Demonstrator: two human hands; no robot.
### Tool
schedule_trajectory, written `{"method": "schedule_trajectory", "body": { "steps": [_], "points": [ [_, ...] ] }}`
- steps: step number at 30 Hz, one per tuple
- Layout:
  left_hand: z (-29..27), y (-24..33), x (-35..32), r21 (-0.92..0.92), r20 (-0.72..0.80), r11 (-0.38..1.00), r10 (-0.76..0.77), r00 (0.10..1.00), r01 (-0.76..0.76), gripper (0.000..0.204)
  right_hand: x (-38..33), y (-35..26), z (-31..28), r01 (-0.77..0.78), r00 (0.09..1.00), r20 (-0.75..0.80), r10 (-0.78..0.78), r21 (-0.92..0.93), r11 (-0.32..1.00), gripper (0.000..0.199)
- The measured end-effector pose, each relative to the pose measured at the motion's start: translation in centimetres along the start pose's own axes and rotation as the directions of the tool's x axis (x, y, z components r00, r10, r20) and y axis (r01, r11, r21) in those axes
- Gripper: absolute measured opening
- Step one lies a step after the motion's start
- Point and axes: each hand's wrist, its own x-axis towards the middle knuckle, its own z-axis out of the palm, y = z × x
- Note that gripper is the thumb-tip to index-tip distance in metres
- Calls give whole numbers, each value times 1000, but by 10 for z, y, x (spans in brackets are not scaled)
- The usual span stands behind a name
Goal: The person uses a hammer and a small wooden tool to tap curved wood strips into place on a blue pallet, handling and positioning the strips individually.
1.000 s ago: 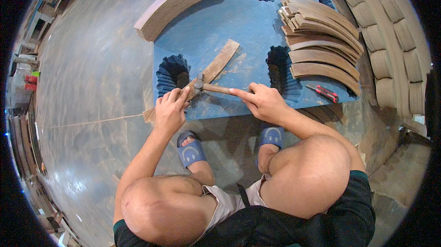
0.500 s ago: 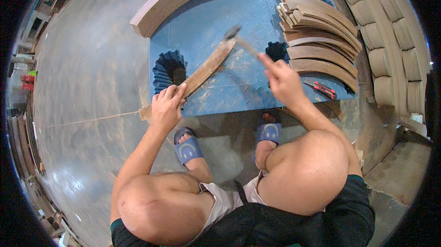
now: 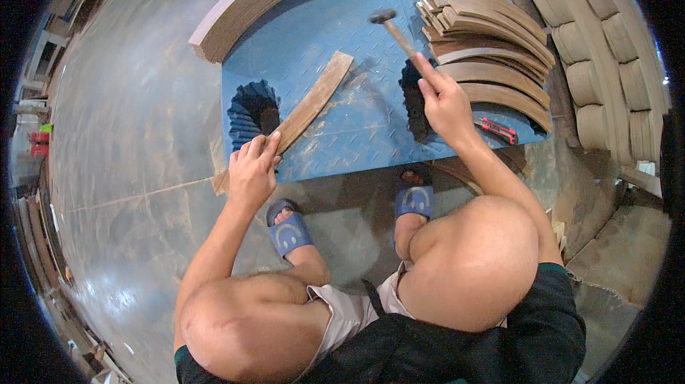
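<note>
My left hand (image 3: 252,168) is closed around the near end of a slightly curved wooden strip (image 3: 314,101), which slants up and away to the right over a blue ribbed plastic pallet (image 3: 314,38). In my right hand (image 3: 448,105) is a hammer (image 3: 403,39), gripped by its wooden handle. The dark hammer head is raised up and to the right of the strip's far end, apart from it. What lies under my left palm is hidden.
A stack of curved wooden pieces (image 3: 264,2) lies at the pallet's far left. More curved slats (image 3: 492,45) are piled at its right, with a red utility knife (image 3: 498,131) nearby. Dark holes (image 3: 255,109) open in the pallet. Curved wooden stacks (image 3: 592,63) stand farther right.
The hammer has lifted off the strip's far end and moved up and right with my right hand. My left hand still holds the strip.
</note>
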Motion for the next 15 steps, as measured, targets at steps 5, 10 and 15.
{"method": "schedule_trajectory", "body": {
  "steps": [5,10,15],
  "points": [
    [6,4,8,-15,3,1000,9,1000,-9,66,-42,-48,9,187,922,354,-155,-57,981,62],
    [0,0,5,0,-12,1000,12,1000,-12,67,-39,-54,22,349,831,492,-262,-93,932,60],
    [5,2,5,6,-3,1000,18,1000,-18,68,24,13,22,-35,999,21,32,182,983,48]
  ]
}}
